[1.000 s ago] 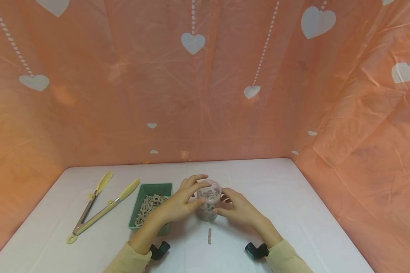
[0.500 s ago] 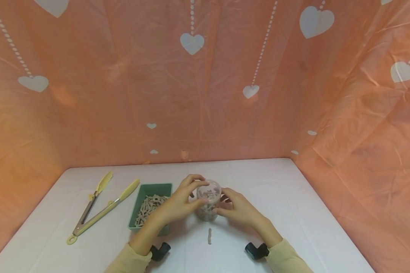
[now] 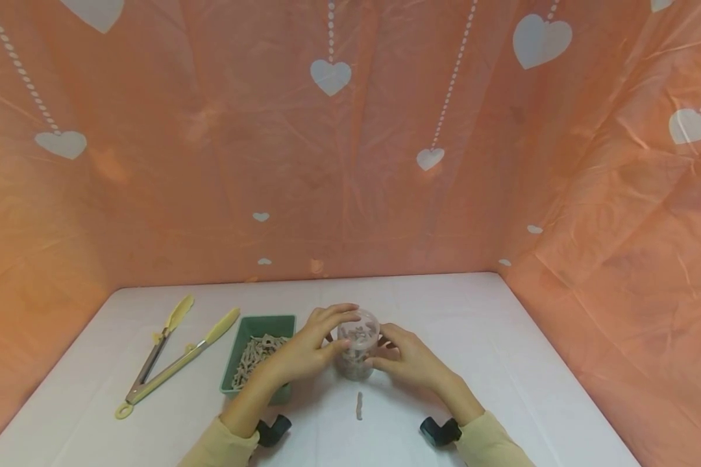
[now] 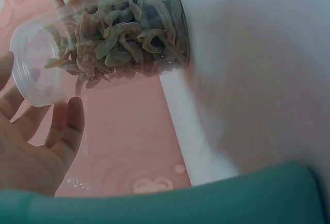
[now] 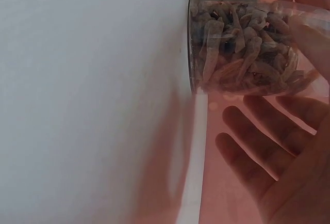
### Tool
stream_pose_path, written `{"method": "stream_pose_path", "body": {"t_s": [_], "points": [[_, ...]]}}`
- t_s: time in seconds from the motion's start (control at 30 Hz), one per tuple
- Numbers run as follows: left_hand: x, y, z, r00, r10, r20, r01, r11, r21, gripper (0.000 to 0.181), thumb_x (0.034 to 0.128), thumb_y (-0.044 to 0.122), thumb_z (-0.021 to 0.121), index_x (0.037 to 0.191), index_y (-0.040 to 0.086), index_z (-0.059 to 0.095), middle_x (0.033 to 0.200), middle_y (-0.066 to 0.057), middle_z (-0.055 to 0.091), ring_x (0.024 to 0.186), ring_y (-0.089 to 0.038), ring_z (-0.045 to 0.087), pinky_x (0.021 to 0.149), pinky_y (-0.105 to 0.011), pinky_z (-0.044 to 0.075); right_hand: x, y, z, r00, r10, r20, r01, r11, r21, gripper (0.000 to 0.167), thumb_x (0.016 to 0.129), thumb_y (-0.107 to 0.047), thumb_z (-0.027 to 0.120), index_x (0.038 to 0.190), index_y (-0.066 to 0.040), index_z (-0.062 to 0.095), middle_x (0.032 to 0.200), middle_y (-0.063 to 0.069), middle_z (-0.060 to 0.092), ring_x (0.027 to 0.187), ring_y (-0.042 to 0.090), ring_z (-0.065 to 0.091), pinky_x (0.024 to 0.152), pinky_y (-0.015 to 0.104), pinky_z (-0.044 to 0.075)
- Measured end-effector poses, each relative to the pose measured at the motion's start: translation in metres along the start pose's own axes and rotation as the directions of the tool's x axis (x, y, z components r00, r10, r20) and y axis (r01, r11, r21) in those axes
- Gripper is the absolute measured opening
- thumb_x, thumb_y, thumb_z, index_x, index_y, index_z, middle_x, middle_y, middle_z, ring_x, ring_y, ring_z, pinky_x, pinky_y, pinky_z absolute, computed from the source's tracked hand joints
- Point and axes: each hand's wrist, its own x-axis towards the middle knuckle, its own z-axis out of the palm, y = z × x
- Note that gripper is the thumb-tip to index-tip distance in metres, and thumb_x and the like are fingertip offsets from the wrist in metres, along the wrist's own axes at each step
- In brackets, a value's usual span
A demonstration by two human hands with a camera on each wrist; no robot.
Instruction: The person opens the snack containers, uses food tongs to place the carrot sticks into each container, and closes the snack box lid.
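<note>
A clear plastic jar [image 3: 355,363] filled with greyish-brown curled strips [image 4: 124,38] stands upright on the white table. My left hand [image 3: 309,347] holds it near the top, with the thumb on the near side and the fingers around the far side of the rim [image 4: 28,72]. From the right, my right hand [image 3: 415,357] grips the jar's side between thumb and fingers. The right wrist view shows that thumb against the wall and several fingers [image 5: 258,136] spread beside it. Whether a clear lid covers the top, I cannot tell.
A green tray [image 3: 241,350] of similar strips sits left of the jar, partly behind my left forearm. Yellow-tipped tongs [image 3: 169,370] lie spread at the far left. One loose strip [image 3: 359,406] lies in front of the jar. An orange curtain [image 3: 304,168] surrounds the table.
The hands stay around the jar almost unmoved. The left hand's fingers shift slightly at the rim. The whole view drifts a little.
</note>
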Motion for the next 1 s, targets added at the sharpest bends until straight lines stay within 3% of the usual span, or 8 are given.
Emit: {"method": "stream_pose_path", "body": {"t_s": [0.13,0.4,0.63,1.0], "points": [[0.0008,0.0002,0.0018,1.000,-0.013,-0.009,0.013,1.000,-0.002,0.047,0.1039,0.021,0.065,0.149,0.013,0.053,0.161,-0.011,0.038,0.138,-0.034,0.042,0.093,-0.052,0.050,-0.0007,0.0007,0.0007,1.000,-0.006,0.000,0.006,1.000,0.005,0.056,0.097,-0.035,0.075,0.144,-0.011,0.059,0.127,0.005,0.067,0.111,0.028,0.067,0.095,0.047,0.055],[0.0021,0.0037,0.0051,0.994,-0.101,-0.051,0.098,0.994,-0.050,0.056,0.0960,0.026,0.077,0.145,0.008,0.057,0.147,-0.008,0.038,0.134,-0.029,0.047,0.099,-0.052,0.048,-0.0005,-0.0016,-0.0017,1.000,0.002,0.008,-0.002,1.000,0.016,0.057,0.096,-0.035,0.076,0.145,-0.014,0.058,0.127,0.001,0.066,0.113,0.025,0.066,0.096,0.045,0.055],[0.0018,0.0038,0.0044,0.996,-0.070,-0.063,0.070,0.998,-0.004,0.054,0.0966,0.027,0.076,0.145,0.010,0.058,0.150,-0.007,0.043,0.134,-0.029,0.045,0.091,-0.046,0.050,0.0004,-0.0011,-0.0018,1.000,-0.006,0.006,0.006,1.000,0.004,0.054,0.096,-0.036,0.076,0.142,-0.013,0.059,0.127,0.001,0.066,0.113,0.025,0.067,0.095,0.044,0.055],[0.0013,0.0015,0.0036,0.998,-0.035,-0.048,0.036,0.999,0.007,0.053,0.0991,0.026,0.072,0.147,0.011,0.056,0.152,-0.009,0.044,0.139,-0.033,0.042,0.089,-0.047,0.052,-0.0009,0.0006,0.0002,0.999,-0.033,-0.006,0.033,0.999,-0.011,0.054,0.097,-0.034,0.075,0.144,-0.012,0.059,0.128,0.005,0.067,0.112,0.027,0.068,0.095,0.044,0.056]]}}
